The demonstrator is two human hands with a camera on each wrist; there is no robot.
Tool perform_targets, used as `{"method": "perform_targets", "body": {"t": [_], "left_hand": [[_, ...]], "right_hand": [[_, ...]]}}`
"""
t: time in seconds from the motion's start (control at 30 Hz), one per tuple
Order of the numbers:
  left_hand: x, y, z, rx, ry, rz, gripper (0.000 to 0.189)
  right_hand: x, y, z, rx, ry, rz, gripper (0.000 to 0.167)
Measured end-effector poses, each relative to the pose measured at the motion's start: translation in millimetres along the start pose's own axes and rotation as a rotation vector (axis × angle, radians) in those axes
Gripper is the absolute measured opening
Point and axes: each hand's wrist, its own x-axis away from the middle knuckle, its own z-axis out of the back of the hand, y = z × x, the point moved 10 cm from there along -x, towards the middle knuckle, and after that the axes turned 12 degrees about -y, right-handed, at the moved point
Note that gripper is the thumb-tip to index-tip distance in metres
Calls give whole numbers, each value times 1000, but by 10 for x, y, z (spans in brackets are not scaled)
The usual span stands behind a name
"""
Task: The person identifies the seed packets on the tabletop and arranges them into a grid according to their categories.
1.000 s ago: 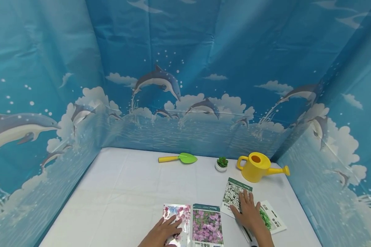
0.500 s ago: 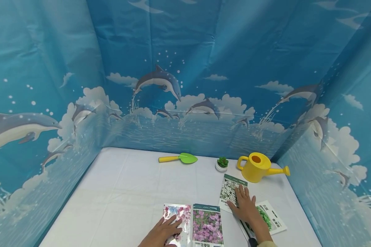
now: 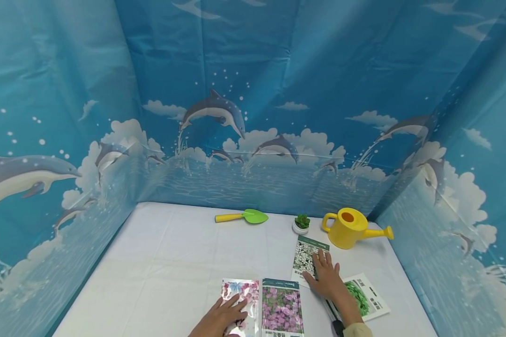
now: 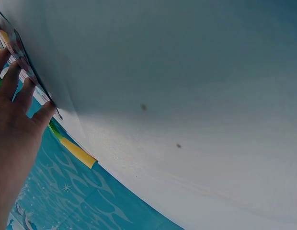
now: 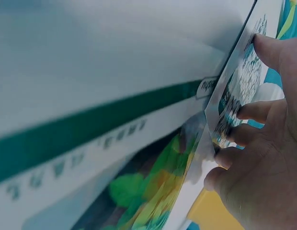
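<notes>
In the head view, my left hand (image 3: 223,316) rests with fingers spread on a seed packet printed with pink blossoms (image 3: 249,289). The left wrist view shows that hand (image 4: 19,120) at the packet's edge. My right hand (image 3: 326,280) presses its extended fingers on a green-topped seed packet with white flowers (image 3: 304,256), covering its lower right part. From the right wrist, the fingertips of this hand (image 5: 270,153) touch the white-flower packet (image 5: 253,72). Between the hands lies a purple-flower seed packet (image 3: 282,311). A green-leaf packet (image 3: 373,299) lies tilted beside the right forearm.
Along the back of the white table (image 3: 164,267) are a yellow-handled green trowel (image 3: 253,216), a small potted succulent (image 3: 301,223) and a yellow watering can (image 3: 347,229). A blue dolphin-print curtain (image 3: 253,107) encloses the back and sides.
My right hand has slid the white-flower packet left and slightly away from me, uncovering more of the green-leaf packet. The left hand and its packet have stayed in place.
</notes>
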Motion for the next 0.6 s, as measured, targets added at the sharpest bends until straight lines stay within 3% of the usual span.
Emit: {"method": "perform_targets", "body": {"t": [0.3, 0.6], "left_hand": [[-12, -36, -41, 17, 10, 4, 60], [-2, 19, 20, 18, -6, 27, 61]], "right_hand": [[6, -174, -13, -39, 6, 49, 82], [-59, -286, -56, -21, 17, 75, 81]]}}
